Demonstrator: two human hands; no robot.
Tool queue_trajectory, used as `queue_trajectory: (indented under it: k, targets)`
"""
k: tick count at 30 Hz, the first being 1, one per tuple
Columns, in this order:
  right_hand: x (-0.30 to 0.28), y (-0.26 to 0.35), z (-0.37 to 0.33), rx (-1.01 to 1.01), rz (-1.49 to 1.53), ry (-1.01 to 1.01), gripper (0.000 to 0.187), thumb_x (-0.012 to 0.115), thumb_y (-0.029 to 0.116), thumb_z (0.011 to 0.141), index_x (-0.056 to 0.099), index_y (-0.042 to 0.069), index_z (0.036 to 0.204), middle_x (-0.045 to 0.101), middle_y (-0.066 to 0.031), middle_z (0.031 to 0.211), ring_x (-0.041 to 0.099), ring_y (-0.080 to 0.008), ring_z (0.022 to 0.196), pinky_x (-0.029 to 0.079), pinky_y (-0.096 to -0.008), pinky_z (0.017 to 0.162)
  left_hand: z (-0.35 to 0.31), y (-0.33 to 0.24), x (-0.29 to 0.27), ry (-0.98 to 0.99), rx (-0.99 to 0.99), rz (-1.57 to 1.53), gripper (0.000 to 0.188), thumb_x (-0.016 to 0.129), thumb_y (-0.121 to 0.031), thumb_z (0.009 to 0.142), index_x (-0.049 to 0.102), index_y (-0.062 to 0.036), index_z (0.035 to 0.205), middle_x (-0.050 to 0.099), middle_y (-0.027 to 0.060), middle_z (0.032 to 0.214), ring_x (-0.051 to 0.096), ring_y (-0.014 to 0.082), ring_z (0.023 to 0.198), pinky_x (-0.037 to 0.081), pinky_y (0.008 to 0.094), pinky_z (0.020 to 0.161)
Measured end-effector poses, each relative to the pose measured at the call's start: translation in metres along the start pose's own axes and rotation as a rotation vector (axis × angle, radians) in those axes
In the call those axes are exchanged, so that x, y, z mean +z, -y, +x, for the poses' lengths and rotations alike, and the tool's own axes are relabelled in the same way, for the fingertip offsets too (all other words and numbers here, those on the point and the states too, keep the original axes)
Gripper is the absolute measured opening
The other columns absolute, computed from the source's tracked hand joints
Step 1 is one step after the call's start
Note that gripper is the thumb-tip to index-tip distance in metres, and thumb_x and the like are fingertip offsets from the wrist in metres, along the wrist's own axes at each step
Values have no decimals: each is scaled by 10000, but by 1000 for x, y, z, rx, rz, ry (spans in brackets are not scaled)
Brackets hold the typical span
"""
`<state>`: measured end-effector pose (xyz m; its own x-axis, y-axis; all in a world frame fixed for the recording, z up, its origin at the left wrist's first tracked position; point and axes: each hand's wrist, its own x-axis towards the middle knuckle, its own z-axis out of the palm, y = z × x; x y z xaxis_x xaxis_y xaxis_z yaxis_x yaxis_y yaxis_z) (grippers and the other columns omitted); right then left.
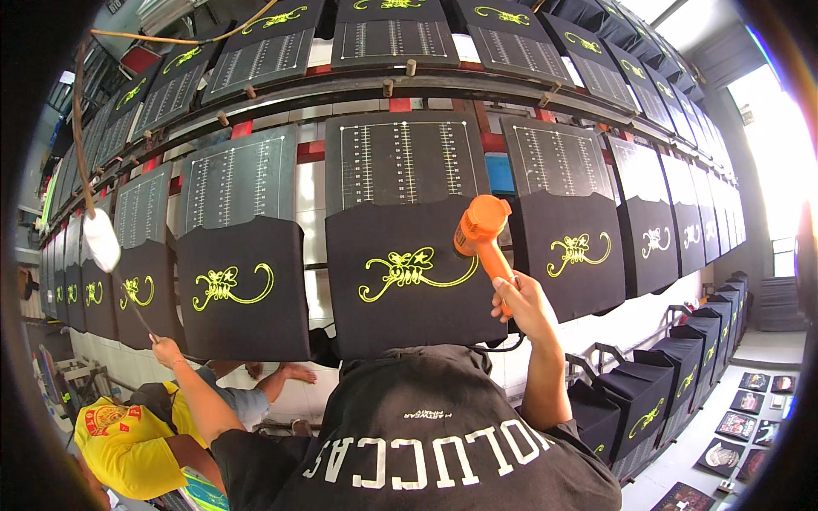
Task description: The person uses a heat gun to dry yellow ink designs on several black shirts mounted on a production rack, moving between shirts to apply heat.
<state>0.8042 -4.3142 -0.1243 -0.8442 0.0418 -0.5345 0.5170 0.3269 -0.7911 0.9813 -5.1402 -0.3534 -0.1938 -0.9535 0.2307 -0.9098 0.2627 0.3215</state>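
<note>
My right hand (527, 305) is wrapped round the handle of an orange hair dryer (484, 223). The dryer is raised over the gap between two black shirt panels, beside the middle black shirt panel (409, 315) with its neon-yellow line print (417, 274). Out to the left, my left hand (167, 351) is closed on a thin dark cord or rod (143, 318), which runs up toward a white wrapped bundle (102, 242). Just beyond that hand lies another printed black panel (135, 291). Whether the cord joins the bundle is unclear.
Long rows of dark boards (405, 162) with white ruler marks carry more printed panels. A metal rail (341, 83) runs between rows. A cable (79, 128) hangs at left. A person in a yellow shirt (128, 443) is low at left. Printed samples (722, 456) lie at lower right.
</note>
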Motion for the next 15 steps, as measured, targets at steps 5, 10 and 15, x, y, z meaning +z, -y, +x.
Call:
queue_trajectory:
  k: [5,10,15]
  targets:
    - [3,-3,8,-18,32,-35,281,607,292,983,602,13,1007,607,-15,735,620,-88,610,488,-233,536,-14,14,16,122,56,-167,589,426,-485,1032,679,45,1076,697,245,960,662,418,937,495,496,846]
    - [2,-6,9,2,54,-94,296,614,304,982,602,9,999,606,-22,735,615,-90,601,479,-228,525,-54,-23,36,321,127,-310,585,418,-471,1050,645,58,1155,680,247,1022,659,393,933,486,471,847]
    - [-4,-6,5,-7,87,-83,308,613,315,983,601,7,991,601,-22,734,609,-90,594,476,-225,520,-48,-25,33,249,103,-226,584,407,-480,1050,650,51,1078,677,262,1026,638,440,948,478,497,843]
